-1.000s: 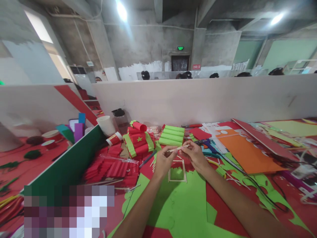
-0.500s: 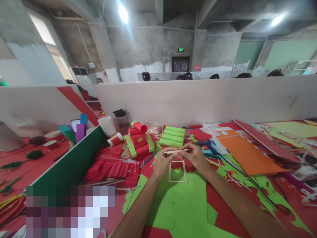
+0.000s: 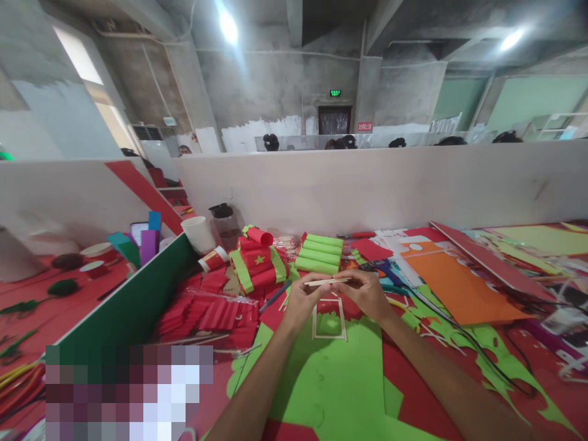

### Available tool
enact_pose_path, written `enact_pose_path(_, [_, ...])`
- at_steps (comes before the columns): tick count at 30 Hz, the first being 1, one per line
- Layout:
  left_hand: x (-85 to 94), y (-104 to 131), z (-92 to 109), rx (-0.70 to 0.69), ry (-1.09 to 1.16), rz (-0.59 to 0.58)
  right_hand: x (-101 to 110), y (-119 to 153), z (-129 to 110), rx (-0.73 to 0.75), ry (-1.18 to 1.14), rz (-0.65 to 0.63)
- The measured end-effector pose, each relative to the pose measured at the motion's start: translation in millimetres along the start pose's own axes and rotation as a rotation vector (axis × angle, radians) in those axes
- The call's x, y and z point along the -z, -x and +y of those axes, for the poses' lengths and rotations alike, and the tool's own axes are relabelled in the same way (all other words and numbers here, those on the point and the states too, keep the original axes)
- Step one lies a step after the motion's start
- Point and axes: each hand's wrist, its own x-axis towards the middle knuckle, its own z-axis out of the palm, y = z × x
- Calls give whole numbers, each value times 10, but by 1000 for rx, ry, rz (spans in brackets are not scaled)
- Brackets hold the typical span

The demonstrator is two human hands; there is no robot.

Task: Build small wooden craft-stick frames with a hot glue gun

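Between the fingertips of my left hand (image 3: 304, 298) and my right hand (image 3: 364, 293) are thin pale wooden sticks (image 3: 327, 282), held level and pinched from both sides. Both hands are closed, their fingertips almost meeting. Just below them a small rectangular frame of wooden sticks (image 3: 343, 321) lies on a green sheet (image 3: 340, 380). Behind the hands sits a bundle of green paper rolls (image 3: 320, 252). To its left stands a red stack with green bands and a star (image 3: 260, 264).
Folded red paper pieces (image 3: 215, 315) lie at left beside a dark green divider (image 3: 133, 300). A paper cup (image 3: 198, 234) and a lidded bottle (image 3: 225, 223) stand behind. On the right are scissors (image 3: 383, 267), an orange sheet (image 3: 459, 282), a black cable (image 3: 459, 331) and green scraps.
My right fingers have shifted slightly along the sticks, and the sticks now lie more level. The frame on the green sheet has stayed in place.
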Motion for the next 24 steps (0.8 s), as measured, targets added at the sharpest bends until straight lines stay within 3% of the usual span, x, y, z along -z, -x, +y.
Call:
enact_pose_path(14, [-47,21,-4,-26,22,65,-24,16,26,-15,-35,19])
enact_pose_path(24, [-43,11,-55,-24,93,41,-15,20,66,-8,-27,37])
